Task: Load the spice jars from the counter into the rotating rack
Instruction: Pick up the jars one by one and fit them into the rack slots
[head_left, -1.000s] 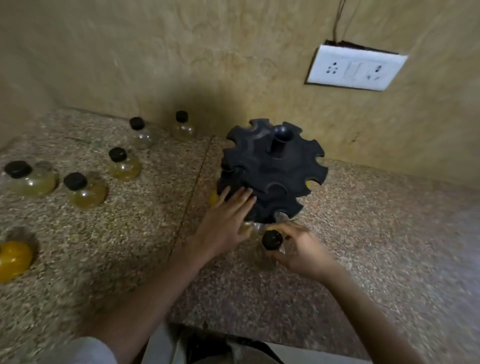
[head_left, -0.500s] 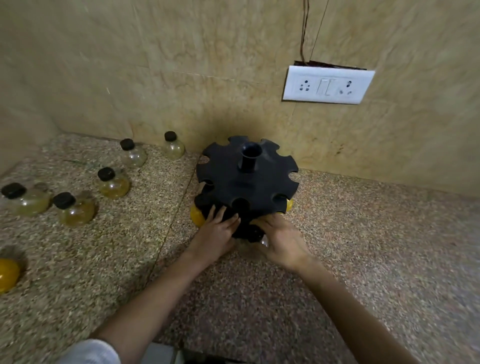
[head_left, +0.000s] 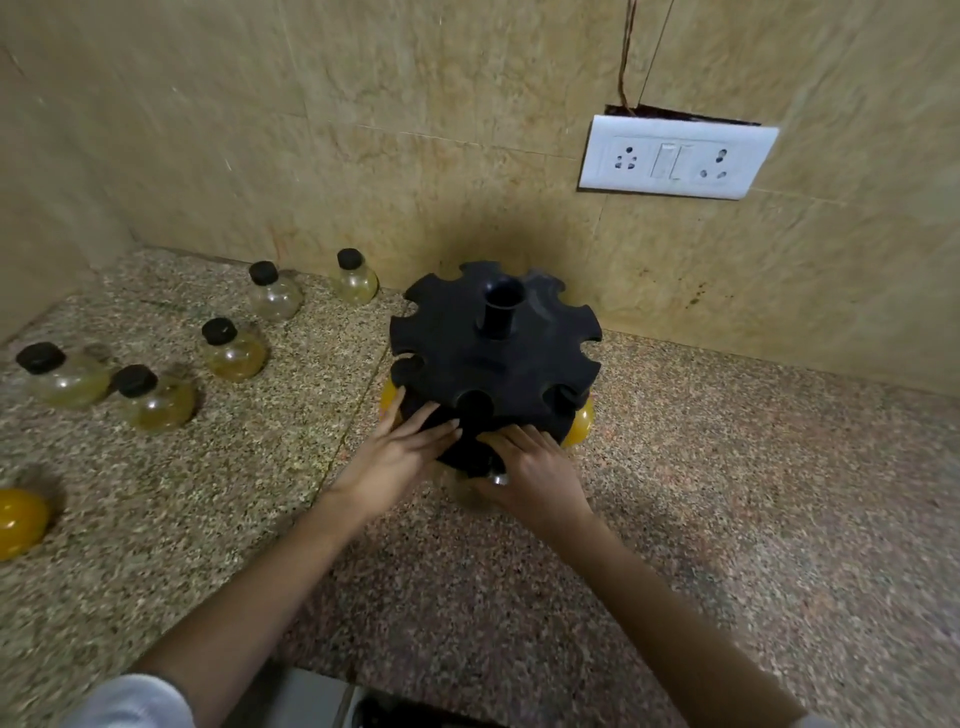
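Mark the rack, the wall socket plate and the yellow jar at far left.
rack (head_left: 452, 364), head view, top disc.
socket plate (head_left: 675, 161), head view, middle switch.
yellow jar (head_left: 18, 522), head view, round body.

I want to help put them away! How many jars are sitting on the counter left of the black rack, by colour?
Clear jars with black lids: 5
Yellow jar, lid out of view: 1
Total: 6
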